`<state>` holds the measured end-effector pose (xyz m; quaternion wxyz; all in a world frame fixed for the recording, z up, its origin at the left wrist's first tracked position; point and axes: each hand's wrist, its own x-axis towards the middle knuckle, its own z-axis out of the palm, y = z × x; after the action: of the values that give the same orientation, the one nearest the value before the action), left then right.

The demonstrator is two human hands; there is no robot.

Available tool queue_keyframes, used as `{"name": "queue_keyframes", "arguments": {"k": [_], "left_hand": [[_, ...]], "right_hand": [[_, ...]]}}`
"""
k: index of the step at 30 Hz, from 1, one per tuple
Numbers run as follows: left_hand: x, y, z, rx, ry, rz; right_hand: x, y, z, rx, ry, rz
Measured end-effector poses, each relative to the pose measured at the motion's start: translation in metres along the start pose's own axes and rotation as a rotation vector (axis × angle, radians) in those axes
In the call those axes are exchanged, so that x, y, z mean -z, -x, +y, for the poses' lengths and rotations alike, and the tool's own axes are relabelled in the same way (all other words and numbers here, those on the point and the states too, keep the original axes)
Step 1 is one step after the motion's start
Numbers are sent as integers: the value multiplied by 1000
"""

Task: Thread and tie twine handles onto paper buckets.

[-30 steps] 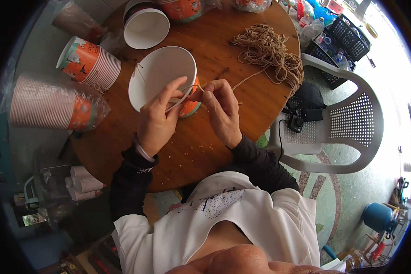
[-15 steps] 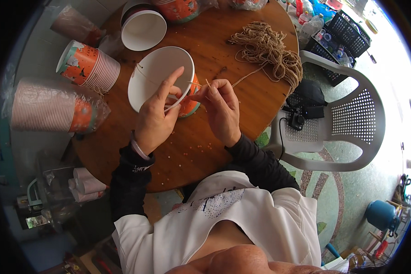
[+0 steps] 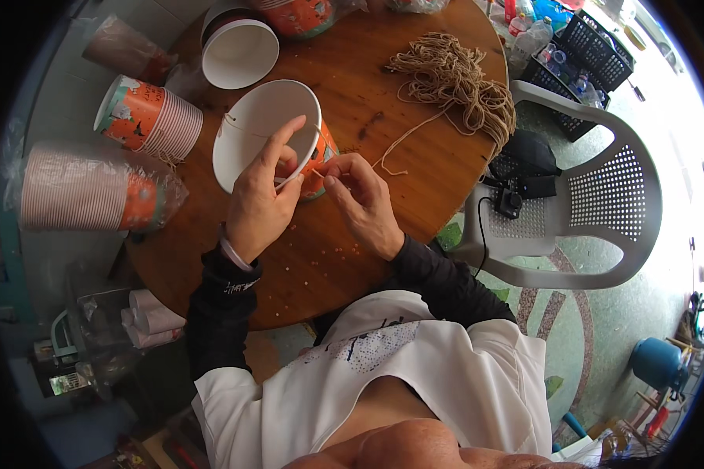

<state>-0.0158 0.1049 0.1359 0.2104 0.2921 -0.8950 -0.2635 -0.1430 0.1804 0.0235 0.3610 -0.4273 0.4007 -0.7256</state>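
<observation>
A paper bucket (image 3: 246, 117), white inside and orange outside, stands tilted on the table with its mouth toward me. My left hand (image 3: 262, 195) holds its near rim, thumb outside and index finger stretched up across the opening. A thin cord (image 3: 228, 119) passes through the wall at the left rim, and another short length (image 3: 328, 136) sticks out by the right rim. At the bucket's right outer wall, my right hand (image 3: 361, 202) pinches a thin pale piece like a stick (image 3: 317, 173); its exact kind is too small to tell.
A tangled heap of tan cord (image 3: 461, 86) lies at the table's far right, one loose end trailing toward me. Stacked paper buckets (image 3: 172, 125), a wrapped stack (image 3: 78, 187) and another white bucket (image 3: 241, 55) stand left and behind. A grey plastic chair (image 3: 610, 187) is right.
My right hand has moved down and left to the bucket's outer wall. The trailing cord that ran toward it now ends loose on the table. My left hand stays on the rim.
</observation>
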Motion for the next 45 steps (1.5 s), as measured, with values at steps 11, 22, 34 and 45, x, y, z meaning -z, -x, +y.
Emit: {"name": "queue_keyframes", "arguments": {"k": [11, 22, 34, 45], "left_hand": [[-3, 0, 0, 9, 45, 52], [-5, 2, -6, 12, 76, 74], [0, 2, -4, -62, 28, 96], [7, 11, -7, -78, 33, 110]], "right_hand": [[-1, -7, -2, -25, -17, 23], [-10, -16, -7, -103, 117, 25], [-4, -22, -30, 36, 260, 6], [7, -76, -79, 665, 952, -399]]}}
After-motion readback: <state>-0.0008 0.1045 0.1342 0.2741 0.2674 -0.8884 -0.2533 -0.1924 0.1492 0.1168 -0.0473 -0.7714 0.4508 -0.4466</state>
